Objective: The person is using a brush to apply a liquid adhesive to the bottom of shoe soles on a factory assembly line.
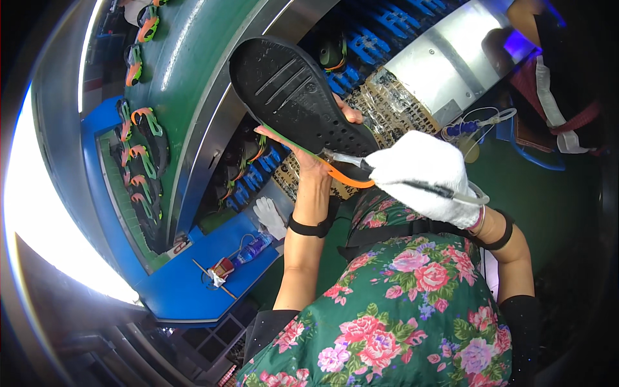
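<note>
A black shoe sole (293,87) is tilted up in front of me, with grooves in its wide end and small round holes toward its narrower end. Along its lower edge runs an orange and green strap (350,178). My bare left hand (306,156) grips the sole from underneath, with fingertips showing at its far right edge. A white glove covers my right hand (422,173), closed round a thin brush-like tool (351,158) with a tube trailing back along the wrist. The tool's tip is against or very close to the sole's edge; contact is hard to tell.
A green conveyor (187,58) with a metal edge curves along the left. Several black, orange and green shoes (145,161) lie in a tray there. On a blue side table (187,284) are a white glove (269,218) and a bottle (253,249). Taped cardboard (393,100) lies beyond my hands.
</note>
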A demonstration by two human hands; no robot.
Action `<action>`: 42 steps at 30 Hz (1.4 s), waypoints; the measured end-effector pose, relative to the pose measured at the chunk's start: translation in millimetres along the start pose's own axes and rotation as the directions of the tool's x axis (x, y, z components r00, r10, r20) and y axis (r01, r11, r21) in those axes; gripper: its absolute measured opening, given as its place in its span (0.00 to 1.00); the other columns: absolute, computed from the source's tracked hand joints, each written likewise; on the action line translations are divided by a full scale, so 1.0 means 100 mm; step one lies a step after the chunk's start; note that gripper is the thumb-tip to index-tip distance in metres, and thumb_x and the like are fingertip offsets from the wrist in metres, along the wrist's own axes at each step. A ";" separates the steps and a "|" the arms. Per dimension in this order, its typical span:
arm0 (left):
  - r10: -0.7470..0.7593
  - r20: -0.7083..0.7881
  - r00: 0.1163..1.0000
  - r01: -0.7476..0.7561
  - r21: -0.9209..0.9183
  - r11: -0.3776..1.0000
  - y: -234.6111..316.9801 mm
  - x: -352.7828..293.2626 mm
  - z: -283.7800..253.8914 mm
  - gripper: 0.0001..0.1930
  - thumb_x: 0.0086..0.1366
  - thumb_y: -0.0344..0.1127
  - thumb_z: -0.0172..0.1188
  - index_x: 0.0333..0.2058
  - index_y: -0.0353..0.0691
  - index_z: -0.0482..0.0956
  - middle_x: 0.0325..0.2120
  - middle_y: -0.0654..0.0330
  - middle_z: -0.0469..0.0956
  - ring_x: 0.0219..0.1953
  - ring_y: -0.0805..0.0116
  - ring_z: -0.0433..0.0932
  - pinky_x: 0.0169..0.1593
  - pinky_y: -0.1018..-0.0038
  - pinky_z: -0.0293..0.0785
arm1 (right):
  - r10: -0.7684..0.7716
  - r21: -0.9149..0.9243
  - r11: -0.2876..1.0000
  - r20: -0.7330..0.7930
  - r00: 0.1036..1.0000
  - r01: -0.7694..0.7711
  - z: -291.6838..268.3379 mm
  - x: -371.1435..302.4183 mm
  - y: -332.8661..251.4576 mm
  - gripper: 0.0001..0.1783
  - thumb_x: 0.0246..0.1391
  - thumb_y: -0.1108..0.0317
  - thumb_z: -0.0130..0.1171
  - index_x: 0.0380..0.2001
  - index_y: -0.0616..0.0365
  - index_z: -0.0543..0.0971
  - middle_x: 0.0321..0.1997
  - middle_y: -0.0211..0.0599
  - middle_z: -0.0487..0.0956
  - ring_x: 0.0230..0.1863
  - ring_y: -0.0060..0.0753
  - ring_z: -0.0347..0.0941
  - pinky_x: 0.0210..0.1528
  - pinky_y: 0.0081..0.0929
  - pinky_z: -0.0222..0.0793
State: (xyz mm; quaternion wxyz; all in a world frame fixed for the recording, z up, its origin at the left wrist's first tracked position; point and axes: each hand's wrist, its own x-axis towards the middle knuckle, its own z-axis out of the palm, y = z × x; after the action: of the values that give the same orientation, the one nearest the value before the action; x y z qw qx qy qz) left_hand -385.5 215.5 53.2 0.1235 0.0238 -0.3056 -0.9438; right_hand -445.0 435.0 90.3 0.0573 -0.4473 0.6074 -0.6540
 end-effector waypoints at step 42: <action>-0.115 -0.001 0.993 0.114 0.117 0.987 -0.07 0.27 -0.11 0.64 0.37 0.95 0.44 0.48 0.33 0.77 0.36 0.56 0.78 0.36 0.60 0.79 0.44 0.64 0.69 | 0.023 -0.021 1.000 0.010 1.000 -0.023 -0.15 -0.07 0.12 0.11 0.44 0.78 0.72 0.35 0.59 0.86 0.38 0.41 0.87 0.33 0.38 0.82 0.36 0.31 0.77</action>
State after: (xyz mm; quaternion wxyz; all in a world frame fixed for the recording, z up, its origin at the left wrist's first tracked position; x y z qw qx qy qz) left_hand -412.3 207.8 41.2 0.0667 0.0456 -0.3590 -0.9298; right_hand -456.3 447.2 78.3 0.0631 -0.4442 0.6190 -0.6446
